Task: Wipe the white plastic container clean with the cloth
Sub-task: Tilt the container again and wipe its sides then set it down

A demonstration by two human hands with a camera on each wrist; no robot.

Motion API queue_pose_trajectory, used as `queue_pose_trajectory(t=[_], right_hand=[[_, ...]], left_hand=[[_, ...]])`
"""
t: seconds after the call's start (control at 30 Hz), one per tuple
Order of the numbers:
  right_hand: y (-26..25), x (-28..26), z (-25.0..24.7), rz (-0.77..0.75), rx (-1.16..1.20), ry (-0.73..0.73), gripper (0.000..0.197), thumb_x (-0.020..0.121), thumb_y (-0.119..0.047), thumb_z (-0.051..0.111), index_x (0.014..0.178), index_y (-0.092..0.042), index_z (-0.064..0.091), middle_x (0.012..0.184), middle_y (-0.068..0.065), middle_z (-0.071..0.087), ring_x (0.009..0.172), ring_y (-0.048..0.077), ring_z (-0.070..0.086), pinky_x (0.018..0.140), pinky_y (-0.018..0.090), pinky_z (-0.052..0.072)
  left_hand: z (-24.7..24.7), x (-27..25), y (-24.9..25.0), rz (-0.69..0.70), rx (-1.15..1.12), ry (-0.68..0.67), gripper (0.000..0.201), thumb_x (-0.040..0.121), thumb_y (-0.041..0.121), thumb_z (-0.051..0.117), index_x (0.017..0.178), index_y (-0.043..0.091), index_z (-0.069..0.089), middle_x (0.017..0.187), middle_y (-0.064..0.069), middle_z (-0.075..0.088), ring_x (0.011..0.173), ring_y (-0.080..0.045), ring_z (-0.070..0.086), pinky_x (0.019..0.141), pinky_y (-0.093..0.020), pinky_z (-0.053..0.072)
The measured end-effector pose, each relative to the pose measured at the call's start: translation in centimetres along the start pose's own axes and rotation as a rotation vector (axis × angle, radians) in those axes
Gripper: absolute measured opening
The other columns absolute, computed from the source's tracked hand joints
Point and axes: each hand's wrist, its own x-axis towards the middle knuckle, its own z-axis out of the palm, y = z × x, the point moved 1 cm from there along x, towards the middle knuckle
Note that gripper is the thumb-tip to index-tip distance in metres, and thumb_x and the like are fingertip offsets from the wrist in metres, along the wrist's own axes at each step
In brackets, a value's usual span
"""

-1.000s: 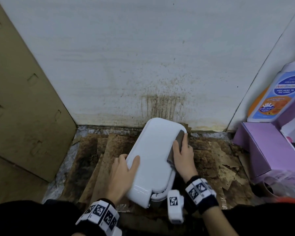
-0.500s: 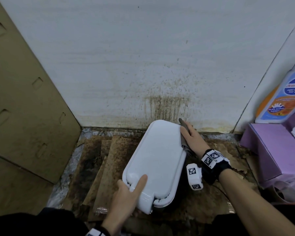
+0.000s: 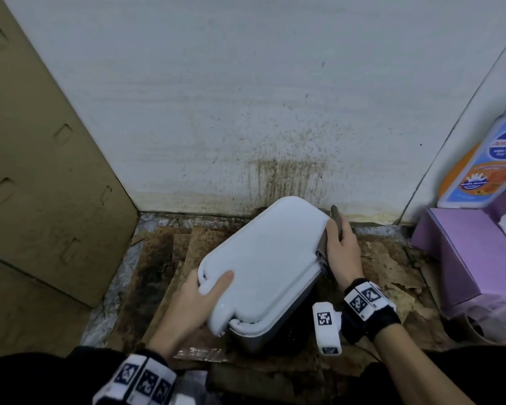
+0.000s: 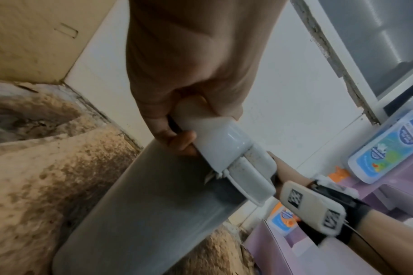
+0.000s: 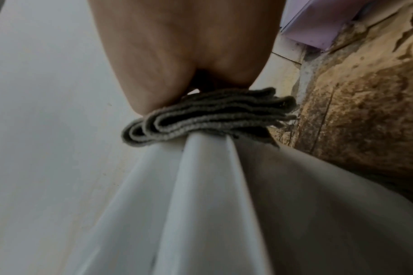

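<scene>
The floor point(image 3: 120, 276) in the corner is covered with stained, peeling brown cardboard sheets point(image 3: 184, 258), torn and flaking on the right side. The white plastic container point(image 3: 263, 258) stands on this cardboard, near the back wall. A purple box point(image 3: 462, 258) sits on the floor at the right edge, well apart from the container. A large cardboard panel point(image 3: 41, 171) stands at the left

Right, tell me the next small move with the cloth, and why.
Probably draw the right hand and the folded grey cloth back along the lid's right edge towards the hinge: the cloth sits near the white container's far corner, and the left hand grips the near end steady.
</scene>
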Motion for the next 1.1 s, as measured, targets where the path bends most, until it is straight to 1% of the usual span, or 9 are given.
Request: queue_pose_trajectory(t=[0.07, 0.17, 0.33, 0.5, 0.67, 0.77, 0.87, 1.0, 1.1], right_hand=[[0.3, -1.3, 0.1, 0.032, -0.027, 0.12, 0.059, 0.098, -0.063, 0.034, 0.153, -0.043, 0.029, 0.156, -0.001, 0.04, 0.145, 0.025, 0.034, 0.115, 0.054, 0.034], [0.0, -3.7, 0.1, 0.057, -0.028, 0.26, 0.054, 0.105, -0.05, 0.033, 0.156, -0.032, 0.028, 0.153, 0.009, 0.042, 0.142, 0.031, 0.035, 0.115, 0.048, 0.033], [0.7, -7.0, 1.2, 0.123, -0.037, 0.303, 0.056, 0.107, -0.046, 0.03, 0.159, -0.029, 0.02, 0.156, 0.014, 0.032, 0.145, 0.031, 0.029, 0.114, 0.041, 0.026], [0.8, -6.7, 1.7, 0.144, -0.06, 0.234, 0.057, 0.106, -0.049, 0.028, 0.159, -0.031, 0.015, 0.156, 0.014, 0.027, 0.146, 0.029, 0.024, 0.114, 0.041, 0.024], [-0.1, -5.2, 1.7, 0.143, -0.068, 0.192, 0.055, 0.107, -0.047, 0.026, 0.159, -0.029, 0.021, 0.159, 0.012, 0.028, 0.147, 0.029, 0.025, 0.116, 0.041, 0.024], [-0.5, -3.3, 0.8, 0.123, -0.06, 0.118, 0.051, 0.108, -0.043, 0.03, 0.156, -0.026, 0.029, 0.16, 0.006, 0.033, 0.147, 0.027, 0.03, 0.115, 0.039, 0.026], [-1.2, -0.9, -0.5, 0.15, -0.083, -0.013, 0.048, 0.108, -0.036, 0.035, 0.154, -0.021, 0.036, 0.159, 0.0, 0.037, 0.147, 0.023, 0.033, 0.113, 0.034, 0.027], [-1.9, 1.5, -1.6, 0.194, -0.062, -0.175, 0.05, 0.107, -0.039, 0.039, 0.154, -0.02, 0.036, 0.158, -0.003, 0.037, 0.146, 0.02, 0.034, 0.113, 0.033, 0.027], [-1.5, 1.8, -1.5, 0.184, -0.041, -0.215, 0.051, 0.104, -0.045, 0.042, 0.152, -0.027, 0.039, 0.157, -0.007, 0.038, 0.144, 0.017, 0.037, 0.119, 0.042, 0.028]], left_hand=[[-1.0, 0.6, 0.7, -0.006, 0.004, -0.037, 0.062, 0.071, 0.084, 0.066, 0.118, 0.044, 0.061, 0.111, 0.021, 0.071, 0.099, -0.003, 0.07, 0.086, -0.037, 0.059], [-2.1, 2.1, 1.2, 0.021, 0.044, -0.071, 0.066, 0.071, 0.083, 0.068, 0.125, 0.045, 0.06, 0.116, 0.02, 0.071, 0.1, -0.004, 0.071, 0.087, -0.038, 0.06], [-2.4, 4.3, 1.1, 0.018, 0.087, -0.095, 0.069, 0.072, 0.08, 0.069, 0.13, 0.043, 0.059, 0.118, 0.015, 0.071, 0.097, -0.007, 0.071, 0.079, -0.032, 0.059], [-1.9, 5.1, 0.3, -0.054, 0.159, 0.002, 0.073, 0.078, 0.08, 0.062, 0.13, 0.029, 0.051, 0.117, 0.001, 0.066, 0.096, -0.016, 0.066, 0.079, -0.039, 0.058], [-0.7, 4.4, -0.7, -0.027, 0.153, 0.135, 0.082, 0.078, 0.087, 0.05, 0.126, 0.022, 0.042, 0.131, -0.006, 0.052, 0.111, -0.027, 0.058, 0.093, -0.053, 0.052], [0.4, 3.4, -0.9, -0.044, 0.215, 0.217, 0.072, 0.09, 0.074, 0.048, 0.131, 0.016, 0.036, 0.136, -0.013, 0.043, 0.112, -0.034, 0.054, 0.092, -0.048, 0.05], [1.4, 1.8, -1.1, -0.016, 0.309, 0.308, 0.08, 0.095, 0.068, 0.041, 0.146, 0.009, 0.027, 0.143, -0.02, 0.037, 0.111, -0.04, 0.056, 0.08, -0.04, 0.048], [1.8, 1.2, -1.7, -0.055, 0.25, 0.284, 0.081, 0.096, 0.068, 0.039, 0.151, 0.009, 0.022, 0.144, -0.02, 0.045, 0.118, -0.04, 0.056, 0.084, -0.042, 0.047], [1.5, 1.4, -1.5, -0.06, 0.188, 0.254, 0.072, 0.098, 0.064, 0.042, 0.146, 0.013, 0.028, 0.128, -0.012, 0.058, 0.104, -0.032, 0.059, 0.079, -0.041, 0.047]])
